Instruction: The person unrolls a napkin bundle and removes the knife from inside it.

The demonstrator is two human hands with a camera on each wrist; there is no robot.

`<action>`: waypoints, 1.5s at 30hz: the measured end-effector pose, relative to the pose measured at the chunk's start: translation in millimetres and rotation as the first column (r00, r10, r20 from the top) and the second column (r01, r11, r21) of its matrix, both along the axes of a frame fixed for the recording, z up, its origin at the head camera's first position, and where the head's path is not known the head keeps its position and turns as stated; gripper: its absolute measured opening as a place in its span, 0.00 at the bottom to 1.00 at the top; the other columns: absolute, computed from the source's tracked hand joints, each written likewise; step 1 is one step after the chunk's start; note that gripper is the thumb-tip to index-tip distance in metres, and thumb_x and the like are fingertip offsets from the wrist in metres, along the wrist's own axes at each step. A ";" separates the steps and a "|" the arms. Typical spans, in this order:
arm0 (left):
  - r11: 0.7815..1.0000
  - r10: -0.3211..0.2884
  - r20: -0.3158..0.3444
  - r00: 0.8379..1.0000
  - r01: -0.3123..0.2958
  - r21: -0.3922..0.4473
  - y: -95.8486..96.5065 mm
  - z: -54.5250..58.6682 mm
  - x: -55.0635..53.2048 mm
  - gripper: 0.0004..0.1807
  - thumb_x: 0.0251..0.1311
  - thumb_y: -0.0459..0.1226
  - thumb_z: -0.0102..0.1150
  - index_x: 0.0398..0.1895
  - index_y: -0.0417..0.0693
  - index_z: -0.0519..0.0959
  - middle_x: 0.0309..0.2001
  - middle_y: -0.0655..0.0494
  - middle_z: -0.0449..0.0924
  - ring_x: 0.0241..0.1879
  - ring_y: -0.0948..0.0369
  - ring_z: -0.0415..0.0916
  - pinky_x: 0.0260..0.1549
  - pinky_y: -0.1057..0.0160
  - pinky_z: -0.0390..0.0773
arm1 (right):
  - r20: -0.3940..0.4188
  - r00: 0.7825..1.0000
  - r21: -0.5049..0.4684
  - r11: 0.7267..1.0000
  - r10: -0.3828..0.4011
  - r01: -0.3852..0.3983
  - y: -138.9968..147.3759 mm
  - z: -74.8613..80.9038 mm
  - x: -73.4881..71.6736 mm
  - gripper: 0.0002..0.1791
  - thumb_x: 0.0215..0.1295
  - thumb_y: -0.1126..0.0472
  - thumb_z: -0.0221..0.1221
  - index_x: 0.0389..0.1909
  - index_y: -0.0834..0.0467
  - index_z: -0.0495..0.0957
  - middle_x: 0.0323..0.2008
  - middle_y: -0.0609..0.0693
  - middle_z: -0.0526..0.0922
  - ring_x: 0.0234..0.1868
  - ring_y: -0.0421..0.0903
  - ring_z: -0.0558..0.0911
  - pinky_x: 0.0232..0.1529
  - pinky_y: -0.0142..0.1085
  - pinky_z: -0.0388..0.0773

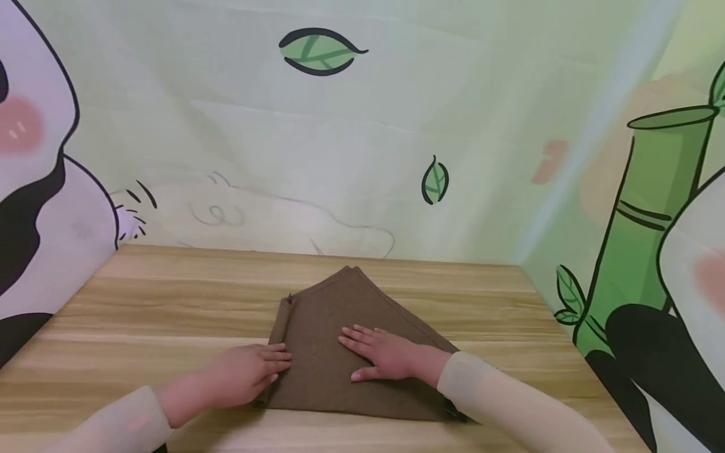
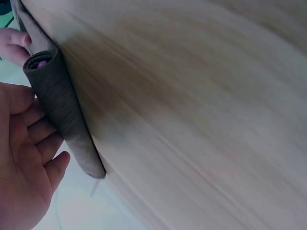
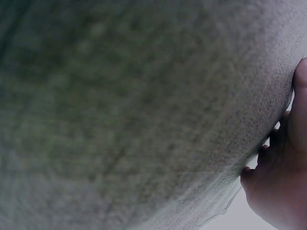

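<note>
A brown cloth (image 1: 323, 377) lies folded on the wooden table, with a peak at its far side. Along its left edge runs a roll, and the left wrist view looks onto the end of this rolled edge (image 2: 67, 110), where a small purple bit (image 2: 42, 63) shows inside. My left hand (image 1: 240, 374) rests against the roll from the left, its fingers nearly straight and touching it. Spread flat on the middle of the cloth is my right hand (image 1: 385, 353), thumb apart from the fingers. In the right wrist view the cloth (image 3: 144, 120) fills most of the picture.
The wooden table (image 1: 170, 289) reaches back to a pale green backdrop (image 1: 226, 126) printed with leaves, bamboo and pandas. A dark bit (image 1: 453, 409) shows under the right sleeve at the cloth's near right corner.
</note>
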State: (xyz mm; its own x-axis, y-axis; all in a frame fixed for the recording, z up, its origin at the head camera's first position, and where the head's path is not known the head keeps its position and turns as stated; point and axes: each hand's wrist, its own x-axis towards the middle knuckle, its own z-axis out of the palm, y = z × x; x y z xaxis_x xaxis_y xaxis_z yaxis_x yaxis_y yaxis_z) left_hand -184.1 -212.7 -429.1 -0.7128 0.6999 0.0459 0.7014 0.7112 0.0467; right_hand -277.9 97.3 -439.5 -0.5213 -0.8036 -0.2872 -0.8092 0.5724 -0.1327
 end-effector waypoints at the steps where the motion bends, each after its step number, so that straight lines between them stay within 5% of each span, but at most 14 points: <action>1: 1.000 0.011 0.008 1.000 -0.011 0.009 -3.1 0.4 0.2 0.18 0.72 0.37 0.55 0.60 0.42 0.82 0.60 0.48 0.85 0.65 0.47 0.79 0.62 0.49 0.81 | 0.003 1.000 -0.003 1.000 0.001 -0.001 1.2 0.0 0.1 0.42 0.76 0.41 0.53 0.82 0.55 0.52 0.83 0.54 0.53 0.84 0.55 0.54 0.81 0.55 0.58; 7: 0.996 0.074 0.035 0.997 -0.076 0.042 -17.7 -1.5 0.8 0.18 0.72 0.37 0.55 0.60 0.41 0.83 0.63 0.47 0.83 0.65 0.45 0.79 0.61 0.45 0.80 | 0.002 1.000 -0.008 1.000 -0.002 0.002 7.4 0.4 -0.8 0.41 0.76 0.43 0.55 0.82 0.56 0.53 0.83 0.55 0.53 0.84 0.56 0.54 0.81 0.56 0.58; 16: 0.995 0.093 0.029 0.995 -0.094 0.035 -16.6 -1.9 -0.3 0.18 0.72 0.39 0.56 0.59 0.42 0.83 0.63 0.47 0.83 0.63 0.45 0.80 0.61 0.44 0.80 | -0.005 1.000 -0.017 1.000 0.004 -0.004 7.5 1.3 -2.1 0.42 0.74 0.41 0.57 0.81 0.55 0.55 0.82 0.54 0.56 0.83 0.56 0.56 0.80 0.54 0.61; 23: 0.999 0.039 0.027 0.999 -0.039 0.018 -0.6 2.9 -5.6 0.19 0.73 0.39 0.54 0.62 0.43 0.81 0.64 0.47 0.82 0.65 0.47 0.79 0.62 0.46 0.81 | -0.034 0.998 0.047 0.998 -0.049 0.050 -7.9 13.3 -3.2 0.45 0.71 0.36 0.58 0.81 0.50 0.56 0.83 0.49 0.55 0.84 0.52 0.54 0.80 0.54 0.61; 30: 1.000 -0.022 0.018 1.000 0.022 -0.010 15.5 1.7 -7.7 0.20 0.74 0.40 0.53 0.63 0.43 0.80 0.65 0.47 0.81 0.66 0.48 0.78 0.63 0.48 0.80 | -0.036 0.999 0.063 0.998 -0.015 0.017 -30.1 12.5 3.6 0.46 0.71 0.34 0.56 0.82 0.48 0.52 0.84 0.46 0.51 0.85 0.49 0.51 0.81 0.52 0.59; 38: 1.000 0.001 0.011 1.000 -0.001 -0.028 9.5 -5.9 -6.0 0.21 0.73 0.40 0.54 0.65 0.44 0.79 0.66 0.47 0.80 0.65 0.48 0.79 0.62 0.46 0.80 | -0.032 0.999 0.114 0.993 -0.011 0.015 -37.0 8.1 3.6 0.45 0.73 0.34 0.54 0.83 0.48 0.50 0.84 0.45 0.49 0.85 0.48 0.50 0.82 0.48 0.59; 45: 1.000 -0.025 -0.104 0.994 0.023 -0.018 -4.1 -13.3 -0.3 0.20 0.70 0.39 0.57 0.62 0.44 0.81 0.62 0.47 0.83 0.62 0.50 0.81 0.59 0.50 0.83 | -0.055 0.998 0.122 0.992 0.010 -0.004 -35.7 3.7 3.6 0.45 0.74 0.34 0.52 0.83 0.48 0.49 0.84 0.46 0.49 0.85 0.48 0.50 0.81 0.50 0.60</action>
State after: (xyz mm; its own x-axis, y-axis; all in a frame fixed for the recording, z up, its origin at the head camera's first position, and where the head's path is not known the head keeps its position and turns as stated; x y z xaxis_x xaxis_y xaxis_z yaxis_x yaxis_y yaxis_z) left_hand -184.3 -216.8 -442.4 -0.6878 0.7179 0.1074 0.7186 0.6943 -0.0395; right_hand -274.2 61.6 -435.8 -0.5338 -0.7680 -0.3540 -0.8174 0.5758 -0.0167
